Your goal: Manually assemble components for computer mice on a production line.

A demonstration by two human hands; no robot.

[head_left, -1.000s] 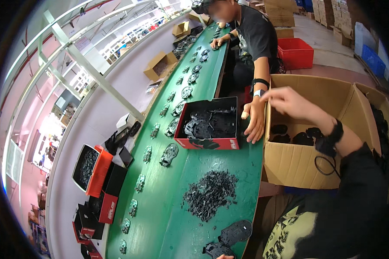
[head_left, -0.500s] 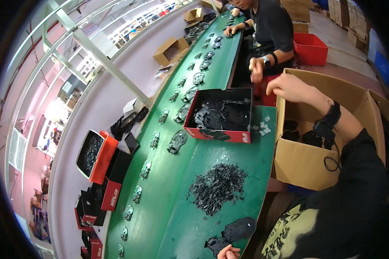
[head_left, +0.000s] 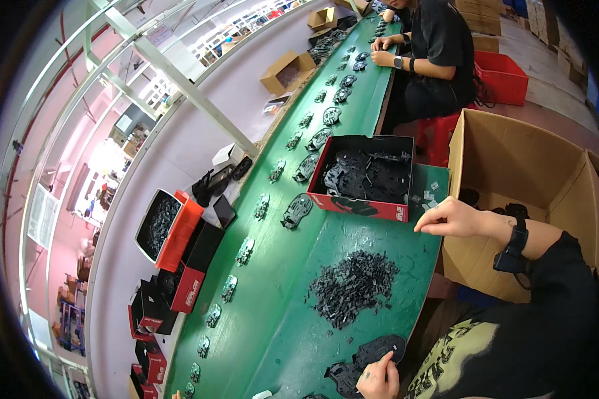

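Watching the head cam from my desk, I've got the left hand (head_left: 379, 379) at the near end of the long green tabletop (head_left: 266, 326), fingers curled over the edge of a flat, rounded black plastic shell (head_left: 377, 348). Can't tell whether it's actually gripping it. A second black plastic shell (head_left: 343, 378) lies just to the left.

My right hand (head_left: 451, 218) is farther up on the right, thumb and fingers drawn together near the rim of a big open brown cardboard carton (head_left: 476, 266). Could be pinching something tiny, I honestly can't tell.

Left of that hand there's an open red-and-black cardboard box (head_left: 359, 207) packed with black plastic parts, with a few small whitish squares (head_left: 427, 195) just right of it. Nearer me sits a loose heap of little black plastic bits (head_left: 353, 287). Small green circuit boards (head_left: 244, 251) run in a line along the left side, and a co-worker in black (head_left: 442, 40) sits at the far right edge.
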